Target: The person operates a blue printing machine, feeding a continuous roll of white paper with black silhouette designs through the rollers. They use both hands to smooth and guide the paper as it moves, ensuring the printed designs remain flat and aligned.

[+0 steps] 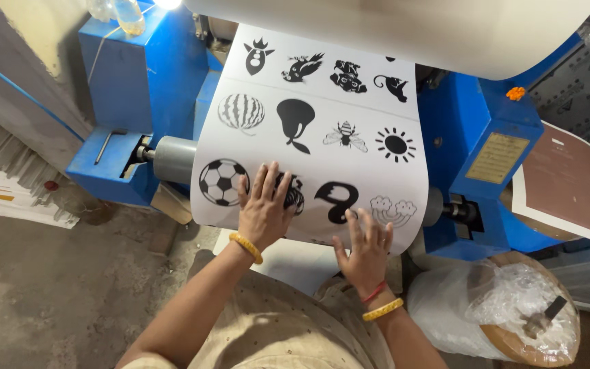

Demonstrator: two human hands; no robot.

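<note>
Far to the left of both hands, a blue machine frame (138,75) is seen, with a grey roller end (174,158) projecting from it toward the sheet. A white printed sheet (322,137) is draped over the roller, directly under the hands, and black figures are carried on it: a football (222,182) just left of the left hand, a striped melon (241,111) and a pear shape (295,121) above it, a bee (345,135) and a sun (396,144) above the right hand.

The left hand (263,208) is laid flat on the lower part of the sheet, fingers spread, partly covering one dark figure; nothing is gripped. A yellow bangle (246,247) is worn at its wrist. The right hand (365,249) is pressed open against the sheet's bottom edge, below a curled black figure (337,200) and beside a cloud outline (393,210); nothing is clasped by it either. The two hands are kept apart.

To the right of the right hand, the blue housing with a brass plate (496,157) is seen, and lower down, a plastic-wrapped roll (493,307).
</note>
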